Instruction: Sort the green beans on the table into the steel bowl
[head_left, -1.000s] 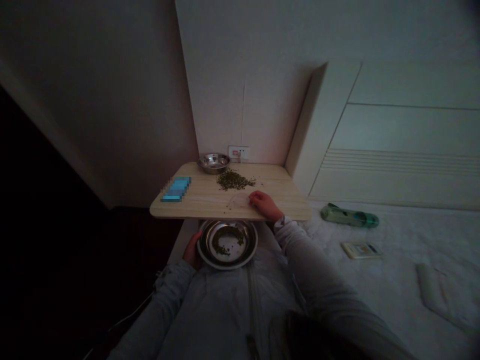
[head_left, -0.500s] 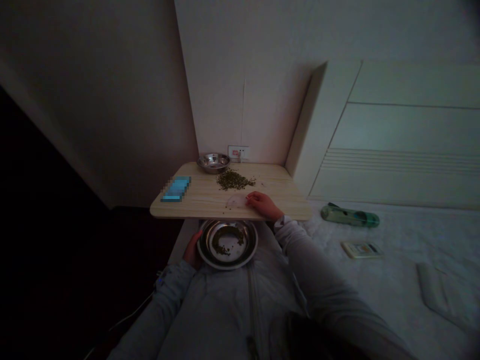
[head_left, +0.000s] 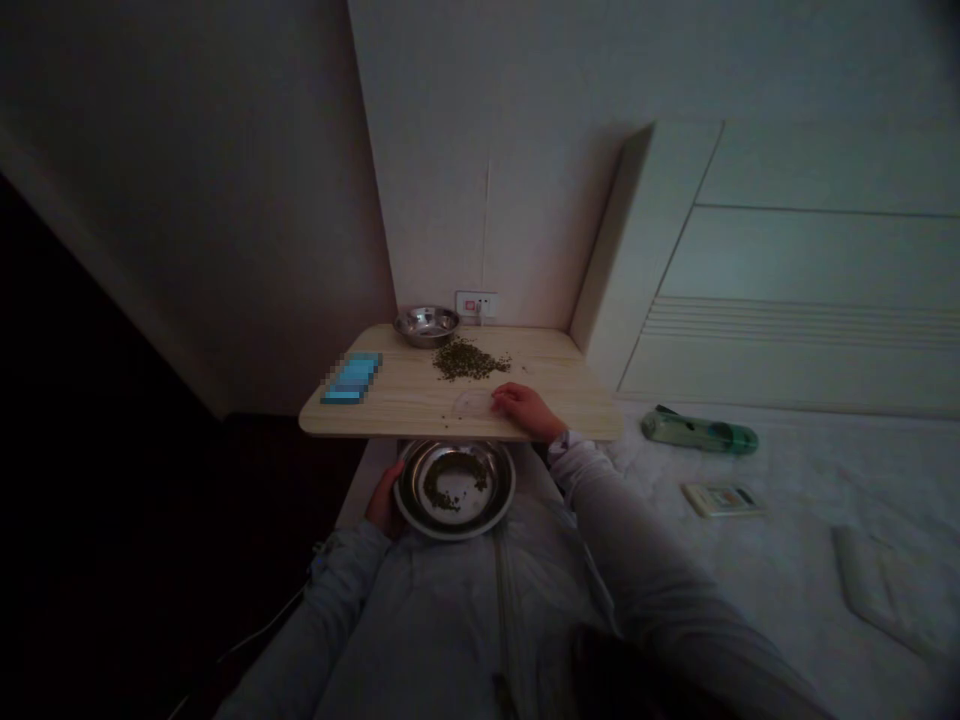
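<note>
My left hand (head_left: 385, 503) is closed on the left rim of a steel bowl (head_left: 455, 527) in my lap. Small green bits, like dried seeds or pods, lie in a curve on the bowl's bottom. Over the front of a wooden table, my right hand (head_left: 525, 408) pinches the right edge of a clear, thin round plastic piece (head_left: 472, 403), low at the tabletop. Beyond it spreads a loose pile of green bits (head_left: 466, 360). A few stray bits lie by the plastic piece's left edge.
A second steel bowl (head_left: 427, 327) stands at the back of the wooden table (head_left: 405, 400), near a wall socket (head_left: 476, 304). A blurred blue-screened device (head_left: 352, 379) lies at the left. On the bed to the right are a green bottle-like object (head_left: 699, 432) and a phone (head_left: 724, 499).
The plastic piece has shifted very slightly left, and a stray bit beside it lies a little farther left. My left hand and the lap bowl have stayed put.
</note>
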